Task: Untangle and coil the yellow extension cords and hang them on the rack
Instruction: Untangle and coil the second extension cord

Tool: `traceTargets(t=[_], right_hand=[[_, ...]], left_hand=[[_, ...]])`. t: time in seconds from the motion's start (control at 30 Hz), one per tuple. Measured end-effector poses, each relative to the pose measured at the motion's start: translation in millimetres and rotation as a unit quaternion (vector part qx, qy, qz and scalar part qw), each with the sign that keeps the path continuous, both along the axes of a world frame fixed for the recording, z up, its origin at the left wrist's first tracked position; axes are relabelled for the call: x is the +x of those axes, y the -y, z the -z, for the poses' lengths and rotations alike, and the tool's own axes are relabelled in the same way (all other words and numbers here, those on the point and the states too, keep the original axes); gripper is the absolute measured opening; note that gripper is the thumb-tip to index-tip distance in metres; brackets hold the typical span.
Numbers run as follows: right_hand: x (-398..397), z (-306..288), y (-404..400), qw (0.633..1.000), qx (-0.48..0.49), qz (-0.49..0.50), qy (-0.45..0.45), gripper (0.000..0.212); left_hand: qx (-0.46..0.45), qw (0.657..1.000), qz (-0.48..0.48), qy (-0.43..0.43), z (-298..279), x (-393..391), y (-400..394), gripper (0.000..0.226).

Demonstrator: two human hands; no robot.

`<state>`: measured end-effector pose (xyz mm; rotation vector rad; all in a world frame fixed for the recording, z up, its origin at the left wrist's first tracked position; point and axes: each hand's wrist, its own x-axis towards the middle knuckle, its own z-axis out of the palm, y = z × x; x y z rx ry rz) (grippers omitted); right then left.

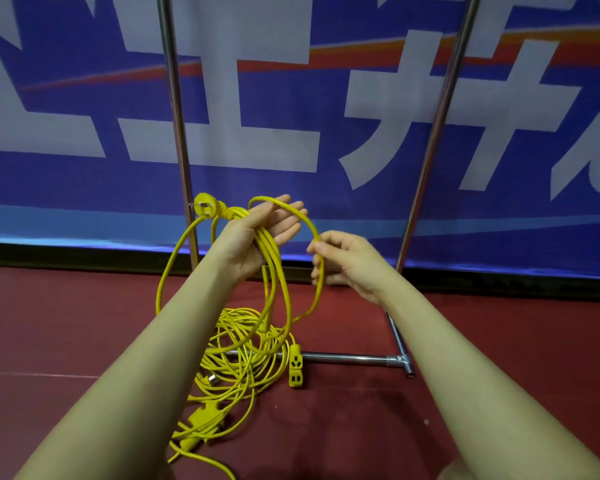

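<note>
Several loops of a yellow extension cord (274,271) hang across my left hand (257,233), palm up, with its yellow plug (205,204) sticking out to the left. My right hand (343,261) pinches one strand of the same cord just right of the left hand. More yellow cord lies in a tangled pile (243,355) on the floor below, with a yellow socket block (295,367) at its right and another socket end (198,420) nearer me. The metal rack (175,98) stands right behind the cords.
The rack's right upright (440,109) and its base bar (347,358) with a T-joint (400,360) rest on the dark red floor (499,341). A blue banner (291,98) with large white characters covers the wall behind.
</note>
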<state>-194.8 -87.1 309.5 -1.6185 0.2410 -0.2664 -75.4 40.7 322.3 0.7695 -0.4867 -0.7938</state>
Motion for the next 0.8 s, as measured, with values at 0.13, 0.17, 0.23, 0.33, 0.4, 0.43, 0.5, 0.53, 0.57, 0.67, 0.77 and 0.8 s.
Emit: traceTargets(t=[0.13,0.17,0.23,0.33,0.4,0.43,0.5,0.53,0.57,0.67,0.77,0.8], right_hand=[[1,-6,3,0.999,0.038,0.028,0.018,0.024],[1,-7,1,0.999,0.031,0.011,0.006,0.025],[1,-8,-4,0.999,0.018,-0.032,-0.016,0.027],[3,-7,-12,0.996,0.008,-0.086,-0.024,0.028],[4,-9,-14,0.995,0.007,-0.096,-0.021,0.028],[4,-9,-13,0.995,0.01,-0.095,-0.018,0.028],[3,-7,-8,0.996,-0.001,-0.09,-0.017,0.021],[2,-5,-6,0.996,-0.021,-0.089,-0.023,0.015],[0,-3,-3,0.995,-0.045,-0.085,-0.034,0.009],[-4,6,4,0.996,-0.059,-0.047,-0.037,0.009],[-3,8,6,0.998,-0.053,-0.013,0.017,0.011],[-1,7,4,0.998,-0.057,-0.014,0.028,0.01]], left_hand=[[0.052,0.998,0.011,0.028,-1,4,-9,0.046],[0.046,0.999,0.012,0.023,-1,5,-10,0.041],[0.028,0.999,0.018,0.015,-1,3,-10,0.036],[0.001,1.0,0.024,0.007,-2,-5,-5,0.034],[-0.019,1.0,0.018,-0.004,-3,-7,-4,0.031],[-0.027,0.999,0.014,-0.012,-3,-8,-3,0.03],[-0.034,0.999,0.01,-0.02,-3,-7,-2,0.028],[-0.035,0.999,0.007,-0.019,-4,-7,-2,0.028],[-0.037,0.999,0.002,-0.017,-4,-6,-2,0.028],[-0.05,0.998,-0.022,-0.034,-4,0,-4,0.028],[-0.074,0.994,-0.046,-0.067,-3,3,-4,0.027],[-0.08,0.993,-0.051,-0.07,-3,3,-4,0.026]])
